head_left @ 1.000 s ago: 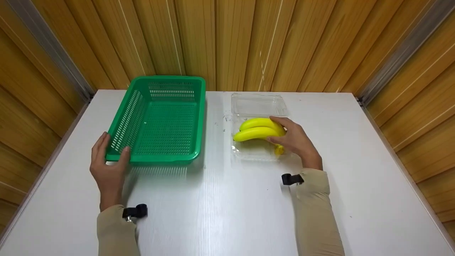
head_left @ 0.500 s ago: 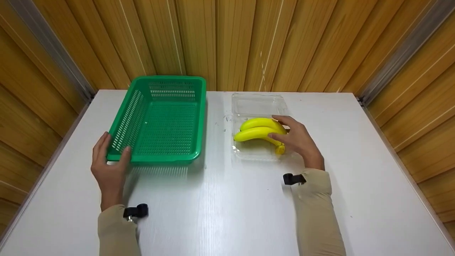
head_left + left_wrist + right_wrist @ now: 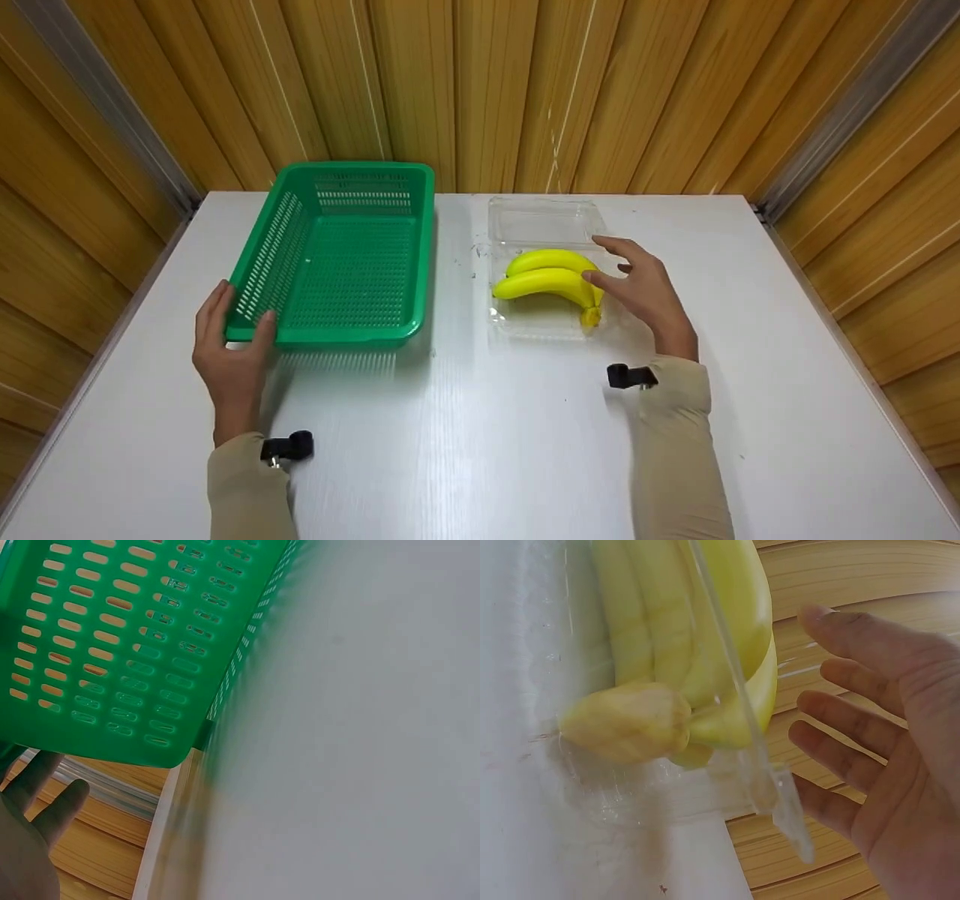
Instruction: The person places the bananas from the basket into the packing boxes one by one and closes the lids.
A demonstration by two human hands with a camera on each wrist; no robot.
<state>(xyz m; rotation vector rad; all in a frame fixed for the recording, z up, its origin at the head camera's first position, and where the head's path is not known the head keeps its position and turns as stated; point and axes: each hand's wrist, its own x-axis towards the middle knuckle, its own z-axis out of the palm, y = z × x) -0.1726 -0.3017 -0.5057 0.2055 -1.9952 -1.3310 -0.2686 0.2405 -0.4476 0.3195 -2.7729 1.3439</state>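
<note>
A bunch of yellow bananas (image 3: pixel 547 283) lies in a clear plastic clamshell box (image 3: pixel 517 322), its stem end toward the near right; the right wrist view shows the bananas (image 3: pixel 727 615) partly through the clear wall. My right hand (image 3: pixel 641 289) is just right of the bunch, thumb and fingers spread apart, holding nothing. In the right wrist view its fingers (image 3: pixel 851 686) are apart from the fruit. My left hand (image 3: pixel 232 367) is at the near left corner of a green plastic basket (image 3: pixel 375 334), thumb at the front rim, straight fingers along the left side.
The box's clear lid (image 3: pixel 547 223) is folded back toward the wood-panelled wall (image 3: pixel 487 97). Everything stands on a white table (image 3: pixel 450 450), with the basket near its back left. Small dark specks mark the tabletop between basket and box.
My right hand has let go of the bananas and drawn back to the right, its fingers spreading. The bunch stays in the box. The left hand and basket hardly differ.
</note>
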